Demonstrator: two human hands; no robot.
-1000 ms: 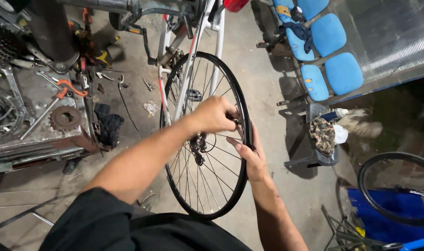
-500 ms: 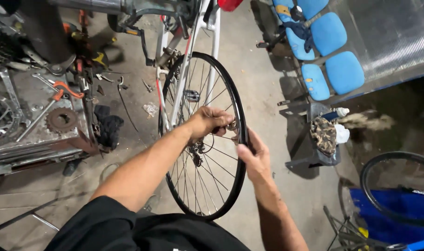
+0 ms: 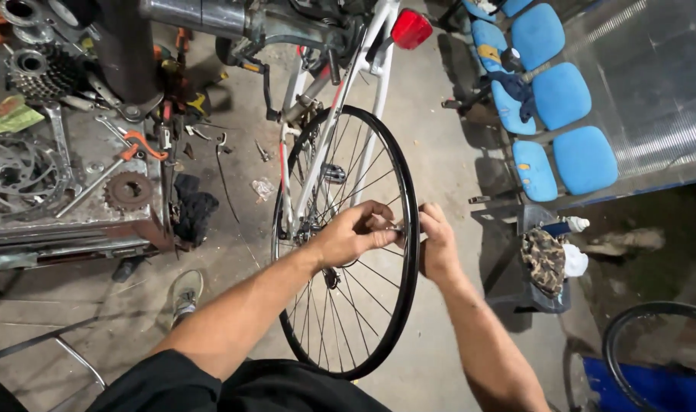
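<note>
left hand (image 3: pixel 356 233) has slid down to pinch a small spoke tool (image 3: pixel 397 227) at the bike wheel rim (image 3: pixel 410 252), right hand (image 3: pixel 438 244) now gripping the rim's outer edge, so spoke tweaking's underway

bike repair workshop. my metal workbench (image 3: pixel 73 229) is cluttered with a cassette (image 3: pixel 46 72), a rusty sprocket (image 3: pixel 128 191), a brake disc (image 3: pixel 16 174) and wrenches. a white bike frame (image 3: pixel 371 69) hangs clamped above stained concrete; a loose tyre (image 3: pixel 653 336) sits by blue waiting seats (image 3: pixel 562 99).
</note>
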